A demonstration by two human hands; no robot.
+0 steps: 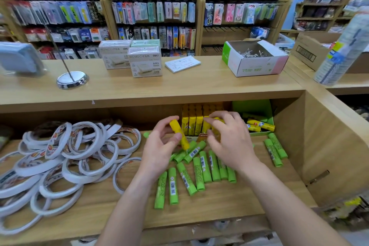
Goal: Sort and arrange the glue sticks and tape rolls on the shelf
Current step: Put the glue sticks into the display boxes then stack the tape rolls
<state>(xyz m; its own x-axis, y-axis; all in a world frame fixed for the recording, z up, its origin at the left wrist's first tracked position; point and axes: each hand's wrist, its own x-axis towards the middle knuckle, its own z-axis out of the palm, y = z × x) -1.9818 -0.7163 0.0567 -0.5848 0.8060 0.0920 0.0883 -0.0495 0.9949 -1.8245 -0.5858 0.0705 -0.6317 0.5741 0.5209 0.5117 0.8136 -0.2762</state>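
My left hand (161, 146) holds a yellow glue stick (179, 134) tilted, just left of a box of upright yellow glue sticks (192, 124). At that box's front, my right hand (229, 138) has its fingers curled around another yellow stick, mostly hidden. Several green glue sticks (199, 168) lie loose on the wooden shelf (219, 201) below my hands, and two more green glue sticks (275, 151) lie to the right. A green box (253, 110) behind holds two yellow sticks (259, 125). A heap of white tape rolls (65, 158) covers the shelf's left half.
The counter top (179, 86) above carries two hole-punch boxes (146, 62), a notepad (182, 64), an open box of clips (253, 60) and a metal stand base (72, 80). A wooden side wall (319, 146) closes the shelf on the right.
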